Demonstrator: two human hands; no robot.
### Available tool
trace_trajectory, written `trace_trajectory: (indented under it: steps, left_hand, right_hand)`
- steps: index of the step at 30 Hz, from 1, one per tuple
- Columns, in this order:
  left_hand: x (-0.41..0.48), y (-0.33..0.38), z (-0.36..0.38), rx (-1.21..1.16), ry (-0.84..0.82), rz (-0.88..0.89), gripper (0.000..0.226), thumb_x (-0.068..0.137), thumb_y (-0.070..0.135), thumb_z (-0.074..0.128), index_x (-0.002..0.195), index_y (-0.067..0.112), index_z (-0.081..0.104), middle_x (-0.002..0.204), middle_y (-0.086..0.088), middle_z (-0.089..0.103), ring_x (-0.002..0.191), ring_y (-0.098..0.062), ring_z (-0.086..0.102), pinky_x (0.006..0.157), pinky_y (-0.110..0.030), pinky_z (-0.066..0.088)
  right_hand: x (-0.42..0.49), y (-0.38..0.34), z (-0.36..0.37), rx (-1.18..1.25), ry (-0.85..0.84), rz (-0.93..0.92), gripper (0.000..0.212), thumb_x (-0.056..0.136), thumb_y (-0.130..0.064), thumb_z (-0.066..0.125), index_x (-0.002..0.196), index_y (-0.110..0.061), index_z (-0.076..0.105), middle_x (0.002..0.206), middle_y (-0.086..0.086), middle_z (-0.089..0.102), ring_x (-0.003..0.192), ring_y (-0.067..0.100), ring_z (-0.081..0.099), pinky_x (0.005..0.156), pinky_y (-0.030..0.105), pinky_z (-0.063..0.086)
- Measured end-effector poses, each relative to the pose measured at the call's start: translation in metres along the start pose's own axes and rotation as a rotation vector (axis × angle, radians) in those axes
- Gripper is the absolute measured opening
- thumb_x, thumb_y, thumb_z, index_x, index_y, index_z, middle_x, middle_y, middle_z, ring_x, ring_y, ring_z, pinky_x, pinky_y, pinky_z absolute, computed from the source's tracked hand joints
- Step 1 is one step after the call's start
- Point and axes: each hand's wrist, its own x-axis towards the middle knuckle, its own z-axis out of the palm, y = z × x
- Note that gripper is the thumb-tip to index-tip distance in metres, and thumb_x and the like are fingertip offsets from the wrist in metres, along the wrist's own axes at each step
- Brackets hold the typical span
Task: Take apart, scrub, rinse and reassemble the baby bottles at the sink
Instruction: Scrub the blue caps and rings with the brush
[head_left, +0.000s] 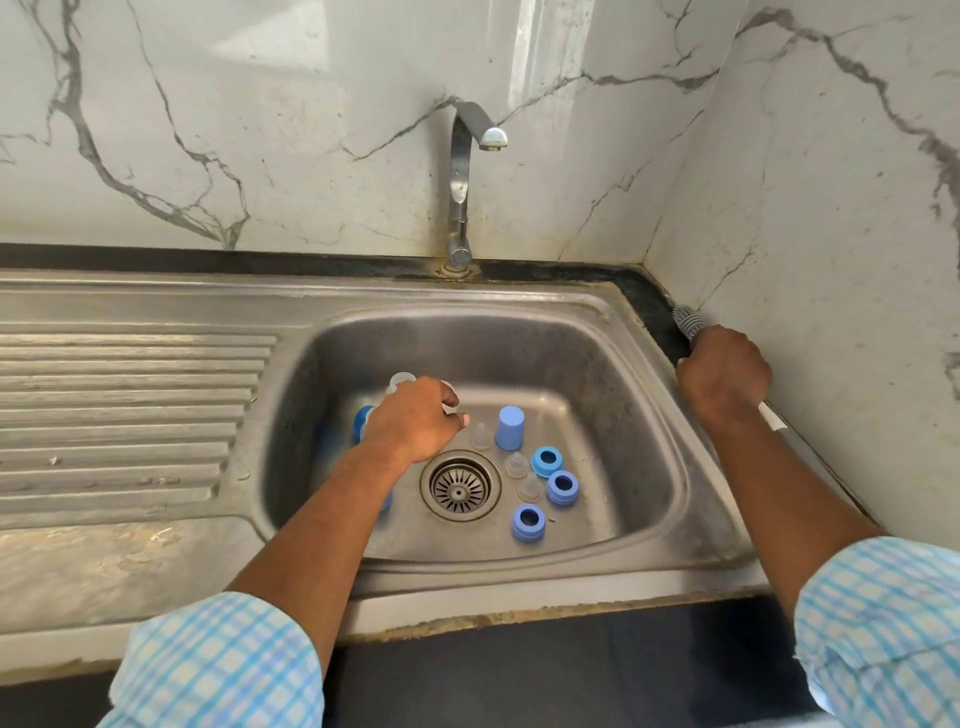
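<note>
Down in the sink (623, 384), the left hand (415, 423) curls its fingers round a clear bottle (402, 380), which is blurred and mostly hidden beneath it. Right of the drain (460, 484) stand a blue cap (509, 427), three blue rings (547, 461) and three clear nipples (516, 464), close together. At the sink's right edge, against the marble wall (831, 208), the right hand (724, 374) grips a brush (688, 323), bristles pointing away and white handle end showing behind the wrist. The tap (462, 182) stands behind the basin.
</note>
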Motion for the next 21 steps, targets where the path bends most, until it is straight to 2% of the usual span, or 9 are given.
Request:
trace_trajectory:
  steps: [7,10,13,16,19,21]
  left_hand:
    - [0.005,-0.003,-0.003,0.013,-0.004,-0.006,0.04,0.088,0.033,0.072,0.126,0.023,0.065,0.124,-0.005,0.066,0.11,-0.025,0.064,0.095,-0.039,0.052]
    - [0.006,-0.012,-0.012,0.093,0.004,-0.034,0.036,0.085,0.031,0.075,0.12,0.025,0.068,0.119,-0.004,0.069,0.107,-0.026,0.065,0.091,-0.037,0.052]
    - [0.006,-0.023,-0.021,0.218,0.0,-0.108,0.032,0.084,0.027,0.076,0.115,0.024,0.069,0.115,-0.004,0.068,0.102,-0.027,0.065,0.083,-0.034,0.05]
    - [0.002,-0.032,-0.026,0.328,-0.037,-0.205,0.038,0.082,0.024,0.078,0.117,0.019,0.066,0.114,-0.006,0.067,0.098,-0.026,0.065,0.082,-0.035,0.052]
    - [0.0,-0.035,-0.025,0.404,-0.055,-0.261,0.036,0.081,0.022,0.078,0.112,0.014,0.063,0.111,-0.007,0.066,0.084,-0.022,0.057,0.074,-0.033,0.047]
    - [-0.001,-0.036,-0.021,0.425,-0.08,-0.291,0.041,0.079,0.027,0.081,0.111,0.014,0.059,0.108,-0.005,0.065,0.083,-0.021,0.055,0.073,-0.032,0.045]
  right_hand:
    - [-0.004,0.004,0.0,-0.014,0.023,0.027,0.015,0.088,-0.003,0.058,0.098,-0.003,0.069,0.102,0.019,0.067,0.098,0.039,0.061,0.072,0.036,0.044]
    - [-0.004,0.008,-0.002,0.004,0.032,0.052,0.016,0.088,0.0,0.056,0.1,0.0,0.067,0.103,0.021,0.065,0.1,0.041,0.06,0.075,0.039,0.048]
    - [-0.003,0.012,-0.005,0.03,0.061,0.088,0.018,0.09,0.0,0.053,0.103,0.003,0.066,0.104,0.024,0.064,0.099,0.044,0.061,0.078,0.043,0.05]
    - [-0.003,0.016,-0.006,0.04,0.039,0.134,0.017,0.092,-0.002,0.054,0.104,0.002,0.064,0.106,0.026,0.063,0.1,0.045,0.062,0.081,0.043,0.049]
    - [-0.006,0.018,-0.006,0.052,0.019,0.187,0.019,0.093,-0.004,0.054,0.109,0.003,0.062,0.111,0.026,0.063,0.104,0.045,0.062,0.084,0.044,0.049]
    - [-0.008,0.017,-0.007,0.066,0.013,0.202,0.02,0.093,-0.003,0.054,0.11,0.004,0.06,0.113,0.027,0.062,0.105,0.046,0.061,0.084,0.044,0.049]
